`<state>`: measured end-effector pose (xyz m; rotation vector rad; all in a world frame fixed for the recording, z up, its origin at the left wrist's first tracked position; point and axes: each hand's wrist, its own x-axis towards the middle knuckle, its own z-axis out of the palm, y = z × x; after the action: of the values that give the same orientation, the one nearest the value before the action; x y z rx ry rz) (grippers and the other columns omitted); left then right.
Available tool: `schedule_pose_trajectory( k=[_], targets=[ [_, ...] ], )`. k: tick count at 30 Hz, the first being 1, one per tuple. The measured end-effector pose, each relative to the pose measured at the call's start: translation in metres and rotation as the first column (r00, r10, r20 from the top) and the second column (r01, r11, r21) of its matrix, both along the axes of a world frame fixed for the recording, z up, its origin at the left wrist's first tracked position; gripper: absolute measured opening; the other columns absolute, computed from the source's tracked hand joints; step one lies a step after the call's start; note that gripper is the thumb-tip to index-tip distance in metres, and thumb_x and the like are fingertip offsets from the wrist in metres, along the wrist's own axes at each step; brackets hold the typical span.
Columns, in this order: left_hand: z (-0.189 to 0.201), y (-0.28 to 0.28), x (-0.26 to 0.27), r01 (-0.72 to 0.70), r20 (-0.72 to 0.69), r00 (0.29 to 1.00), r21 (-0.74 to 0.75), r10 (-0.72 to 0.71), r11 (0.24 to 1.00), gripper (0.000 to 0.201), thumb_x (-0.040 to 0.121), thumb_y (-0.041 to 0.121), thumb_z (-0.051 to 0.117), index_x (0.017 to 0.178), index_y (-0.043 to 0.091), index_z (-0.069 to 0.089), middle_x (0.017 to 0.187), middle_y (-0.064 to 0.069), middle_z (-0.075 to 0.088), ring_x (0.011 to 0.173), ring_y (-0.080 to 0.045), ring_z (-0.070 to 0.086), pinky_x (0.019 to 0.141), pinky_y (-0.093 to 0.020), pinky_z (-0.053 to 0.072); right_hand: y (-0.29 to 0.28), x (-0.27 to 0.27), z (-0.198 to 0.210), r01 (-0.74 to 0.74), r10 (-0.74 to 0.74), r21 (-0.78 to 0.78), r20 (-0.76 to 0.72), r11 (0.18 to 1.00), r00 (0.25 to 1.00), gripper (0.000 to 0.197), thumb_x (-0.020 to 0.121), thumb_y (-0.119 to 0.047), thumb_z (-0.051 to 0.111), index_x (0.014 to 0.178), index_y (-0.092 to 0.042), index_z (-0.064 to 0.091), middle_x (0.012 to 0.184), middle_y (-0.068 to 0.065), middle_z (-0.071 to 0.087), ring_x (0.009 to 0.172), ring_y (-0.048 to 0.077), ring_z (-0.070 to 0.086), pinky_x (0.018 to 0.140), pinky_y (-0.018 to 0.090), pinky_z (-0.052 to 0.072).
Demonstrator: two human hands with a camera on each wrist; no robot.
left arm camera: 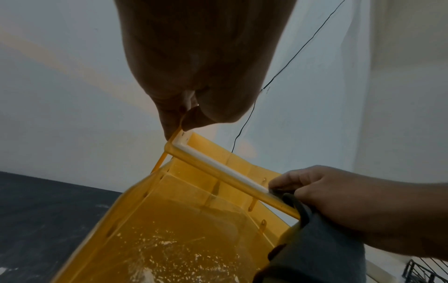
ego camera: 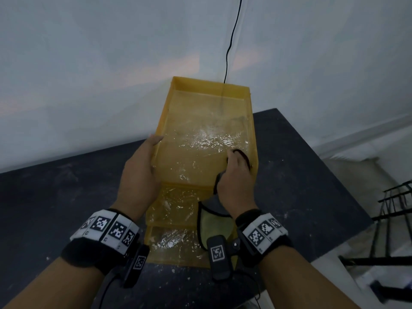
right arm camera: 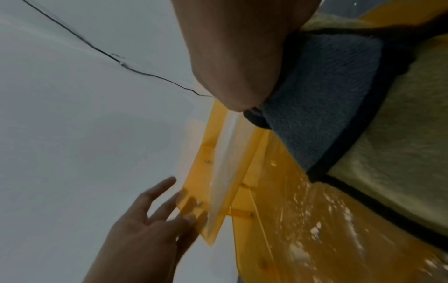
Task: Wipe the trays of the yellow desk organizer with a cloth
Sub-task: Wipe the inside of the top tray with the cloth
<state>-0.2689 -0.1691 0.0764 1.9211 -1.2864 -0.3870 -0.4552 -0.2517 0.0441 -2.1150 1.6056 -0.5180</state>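
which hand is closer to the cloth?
Right. The right hand has the cloth in its grip at the right side of the top tray. The left hand rests on the tray's left wall, apart from the cloth.

A bare workroom: plain white walls (ego camera: 89, 63), a loose black cable (ego camera: 231, 41), and a dusty, dark table (ego camera: 55, 197).

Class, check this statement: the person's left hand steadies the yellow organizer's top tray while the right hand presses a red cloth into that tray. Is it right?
Not quite. The cloth is grey and yellow-green with dark edging, as the head view shows. The rest holds: the left hand steadies the top tray, and the right hand presses the cloth into it.
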Motion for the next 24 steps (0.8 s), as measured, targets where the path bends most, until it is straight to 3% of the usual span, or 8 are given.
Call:
schedule_pose_trajectory(
  k=[2, 4, 8, 11, 13, 16, 20, 24],
  targets=[
    [0.002, 0.001, 0.000, -0.008, -0.015, 1.000, 0.014, 0.008, 1.000, 0.058, 0.083, 0.015, 0.045, 0.140, 0.026, 0.046, 0.135, -0.006, 0.059, 0.105, -0.016, 0.064, 0.086, -0.033, 0.051, 0.016, 0.004, 0.001, -0.083, 0.082, 0.022, 0.062, 0.996, 0.995, 0.054, 0.098, 0.003, 0.040, 0.150, -0.010, 0.039, 0.150, 0.006, 0.044, 0.136, 0.023, 0.043, 0.107, 0.026, 0.038],
    [-0.001, 0.000, 0.001, -0.025, -0.004, 1.000, 0.026, 0.025, 0.999, 0.058, 0.087, 0.003, 0.050, 0.140, 0.028, 0.046, 0.122, -0.002, 0.064, 0.082, 0.001, 0.060, 0.070, -0.023, 0.045, 0.033, 0.006, 0.004, -0.208, 0.198, 0.065, 0.135, 0.976, 0.971, 0.052, 0.099, 0.003, 0.038, 0.148, -0.013, 0.043, 0.150, 0.002, 0.046, 0.136, 0.019, 0.044, 0.109, 0.026, 0.038],
    [-0.006, -0.002, 0.003, -0.009, 0.015, 1.000, 0.028, 0.009, 1.000, 0.057, 0.089, 0.003, 0.049, 0.140, 0.029, 0.044, 0.138, -0.007, 0.057, 0.114, -0.024, 0.062, 0.087, -0.031, 0.048, 0.011, 0.000, 0.003, -0.011, 0.020, -0.040, 0.220, 0.999, 0.975, 0.053, 0.096, 0.007, 0.039, 0.146, -0.011, 0.044, 0.142, 0.004, 0.050, 0.128, 0.016, 0.047, 0.111, 0.033, 0.043],
    [-0.004, -0.001, 0.000, 0.009, -0.001, 1.000, 0.018, -0.009, 1.000, 0.054, 0.086, 0.017, 0.048, 0.138, 0.027, 0.046, 0.135, -0.008, 0.059, 0.093, -0.015, 0.064, 0.078, -0.025, 0.047, -0.010, -0.005, 0.003, 0.057, -0.059, 0.020, 0.122, 0.998, 0.991, 0.059, 0.096, 0.007, 0.039, 0.153, -0.007, 0.032, 0.153, 0.008, 0.038, 0.142, 0.024, 0.036, 0.116, 0.034, 0.036],
    [-0.005, -0.002, 0.002, -0.007, 0.004, 1.000, 0.024, 0.006, 1.000, 0.056, 0.088, 0.004, 0.051, 0.138, 0.028, 0.046, 0.130, -0.006, 0.062, 0.074, 0.003, 0.055, 0.065, -0.014, 0.042, -0.008, 0.001, 0.002, -0.009, 0.010, -0.009, 0.044, 1.000, 0.999, 0.055, 0.097, 0.005, 0.040, 0.151, -0.008, 0.038, 0.151, 0.007, 0.043, 0.140, 0.024, 0.040, 0.111, 0.030, 0.036],
    [-0.006, -0.002, 0.009, -0.003, -0.019, 1.000, 0.056, 0.004, 0.998, 0.060, 0.088, 0.000, 0.052, 0.139, 0.032, 0.044, 0.107, -0.003, 0.068, 0.068, 0.004, 0.053, 0.057, -0.012, 0.037, 0.014, 0.014, 0.003, -0.215, 0.211, 0.009, 0.157, 0.977, 0.965, 0.050, 0.096, 0.006, 0.040, 0.141, -0.012, 0.052, 0.143, 0.003, 0.054, 0.132, 0.018, 0.049, 0.111, 0.021, 0.035],
    [-0.010, 0.001, 0.016, 0.044, -0.041, 0.998, 0.041, -0.042, 0.998, 0.063, 0.090, 0.000, 0.051, 0.139, 0.038, 0.040, 0.103, -0.002, 0.071, 0.081, -0.015, 0.067, 0.068, -0.034, 0.057, 0.034, 0.020, 0.008, -0.497, 0.477, 0.028, 0.233, 0.868, 0.847, 0.050, 0.095, 0.007, 0.042, 0.136, -0.015, 0.060, 0.145, 0.001, 0.056, 0.132, 0.009, 0.046, 0.105, -0.003, 0.018],
    [-0.017, 0.002, 0.025, 0.093, -0.076, 0.993, 0.016, -0.091, 0.996, 0.065, 0.092, 0.000, 0.051, 0.141, 0.041, 0.037, 0.115, 0.007, 0.068, 0.100, -0.016, 0.068, 0.088, -0.036, 0.055, 0.001, 0.006, 0.009, -0.197, 0.199, -0.036, 0.285, 0.980, 0.938, 0.055, 0.094, 0.010, 0.041, 0.141, -0.015, 0.054, 0.145, 0.002, 0.054, 0.129, 0.012, 0.049, 0.100, -0.001, 0.028]
  ],
)
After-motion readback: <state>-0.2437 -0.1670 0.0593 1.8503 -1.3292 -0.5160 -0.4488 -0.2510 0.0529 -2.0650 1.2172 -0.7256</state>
